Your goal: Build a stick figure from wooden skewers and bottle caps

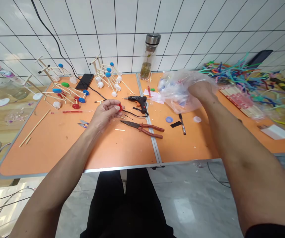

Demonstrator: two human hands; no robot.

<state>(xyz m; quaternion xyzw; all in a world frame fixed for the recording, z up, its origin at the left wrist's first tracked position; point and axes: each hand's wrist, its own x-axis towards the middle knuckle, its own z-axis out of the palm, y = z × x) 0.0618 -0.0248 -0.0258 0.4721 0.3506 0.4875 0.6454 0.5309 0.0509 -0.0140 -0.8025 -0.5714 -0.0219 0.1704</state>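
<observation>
Your orange worktop (58,148) spreads out around the black hot glue gun (136,101). Right of the gun, your right hand (200,92) is closed in a firm, bunched grip on a clear plastic bag (174,92); the blue and white bottle caps (163,86) inside look unused so far. Left of the gun stand several stick frames (102,77), already fitted with blue and white caps. Multicoloured pipe cleaners (236,79) lie heaped well right of it. Red-handled pliers (142,129) sit just below the gun. Your left hand (105,114), just left of the gun, is mostly curled, pinching a small red piece (120,107) between its fingertips.
</observation>
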